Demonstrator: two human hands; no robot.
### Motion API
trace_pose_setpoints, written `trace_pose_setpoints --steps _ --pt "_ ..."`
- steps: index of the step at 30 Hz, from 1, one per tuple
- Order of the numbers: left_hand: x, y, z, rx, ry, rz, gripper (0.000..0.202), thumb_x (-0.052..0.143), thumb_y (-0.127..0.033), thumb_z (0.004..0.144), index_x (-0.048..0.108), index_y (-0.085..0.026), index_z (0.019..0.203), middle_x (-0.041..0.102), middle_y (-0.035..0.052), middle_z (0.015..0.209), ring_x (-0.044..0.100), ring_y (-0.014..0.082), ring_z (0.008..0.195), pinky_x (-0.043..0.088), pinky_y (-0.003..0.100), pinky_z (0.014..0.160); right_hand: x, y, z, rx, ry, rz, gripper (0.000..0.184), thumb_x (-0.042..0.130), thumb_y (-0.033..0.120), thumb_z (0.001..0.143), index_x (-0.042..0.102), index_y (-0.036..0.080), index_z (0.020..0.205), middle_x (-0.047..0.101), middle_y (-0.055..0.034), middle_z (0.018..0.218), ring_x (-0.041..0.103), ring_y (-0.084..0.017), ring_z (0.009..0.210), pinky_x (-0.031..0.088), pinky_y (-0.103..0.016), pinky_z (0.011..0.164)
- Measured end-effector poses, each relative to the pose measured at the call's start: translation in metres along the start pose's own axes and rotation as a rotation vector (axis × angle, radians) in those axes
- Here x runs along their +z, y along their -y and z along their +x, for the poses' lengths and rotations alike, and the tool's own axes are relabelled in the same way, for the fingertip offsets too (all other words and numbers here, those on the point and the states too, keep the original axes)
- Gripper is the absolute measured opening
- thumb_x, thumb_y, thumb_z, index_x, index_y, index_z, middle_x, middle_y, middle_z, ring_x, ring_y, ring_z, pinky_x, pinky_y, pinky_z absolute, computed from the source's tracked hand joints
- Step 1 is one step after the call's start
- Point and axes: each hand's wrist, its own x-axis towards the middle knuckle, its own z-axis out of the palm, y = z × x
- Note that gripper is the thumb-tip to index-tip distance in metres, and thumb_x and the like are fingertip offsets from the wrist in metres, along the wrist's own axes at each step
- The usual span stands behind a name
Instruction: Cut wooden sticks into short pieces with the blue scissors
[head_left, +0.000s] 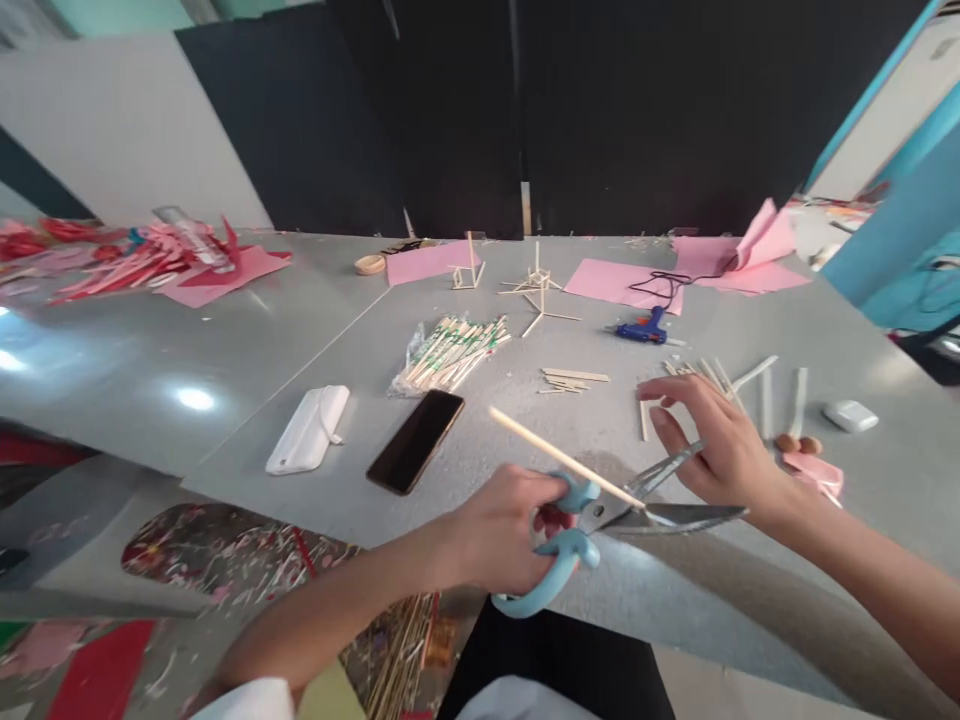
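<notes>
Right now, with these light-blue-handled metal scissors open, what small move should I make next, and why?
I'd probably ease your right hand clear of the scissors before closing them: your left hand holds them with the blades apart, and one tip overlaps your right hand in this view, though whether they touch I can't tell.

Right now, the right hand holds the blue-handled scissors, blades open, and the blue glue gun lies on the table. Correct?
The hand is wrong: the head view shows the left hand holding the scissors, not the right hand. The blades are open and the blue glue gun lies on the table.
</notes>
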Motion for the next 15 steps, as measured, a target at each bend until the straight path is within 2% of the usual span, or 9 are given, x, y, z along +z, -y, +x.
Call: trace_pose_setpoints --steps 3,6,9,15 --pt "-0.002 -0.005 0.005 0.086 0.024 0.211 0.015 0.071 -0.024 0.072 0.057 -0.019 0.074 0.055 -0.0032 0.068 0.044 0.0115 0.061 0.035 0.027 0.061 -0.011 -0.001 0.002 0.085 -0.038 0.052 0.024 0.052 0.02 0.109 0.06 0.024 0.131 0.074 -0.009 0.11 0.072 -0.025 0.094 0.058 -0.041 0.083" --pt "-0.002 -0.01 0.007 0.04 0.139 0.232 0.021 0.068 -0.023 0.071 0.047 -0.02 0.068 0.052 -0.0041 0.064 0.043 0.0115 0.061 0.035 0.027 0.063 -0.019 0.0 0.005 0.136 -0.04 0.106 0.023 0.051 0.021 0.11 0.061 0.024 0.131 0.076 -0.0081 0.111 0.074 -0.024 0.097 0.059 -0.039 0.083" --pt "-0.002 -0.015 0.008 -0.041 0.249 0.234 0.023 0.067 -0.024 0.072 0.045 -0.021 0.066 0.051 -0.0046 0.063 0.043 0.012 0.06 0.033 0.028 0.062 -0.027 0.0 0.01 0.067 -0.053 0.105 0.025 0.052 0.019 0.109 0.061 0.024 0.132 0.075 -0.009 0.113 0.073 -0.023 0.097 0.061 -0.041 0.084" --pt "-0.004 -0.026 0.008 -0.178 0.437 0.134 0.025 0.072 -0.03 0.073 0.049 -0.021 0.068 0.051 -0.0052 0.062 0.043 0.0122 0.058 0.032 0.027 0.057 -0.037 0.002 0.018 -0.052 -0.026 0.036 0.029 0.054 0.013 0.105 0.063 0.023 0.131 0.075 -0.0102 0.113 0.073 -0.025 0.097 0.061 -0.045 0.088"
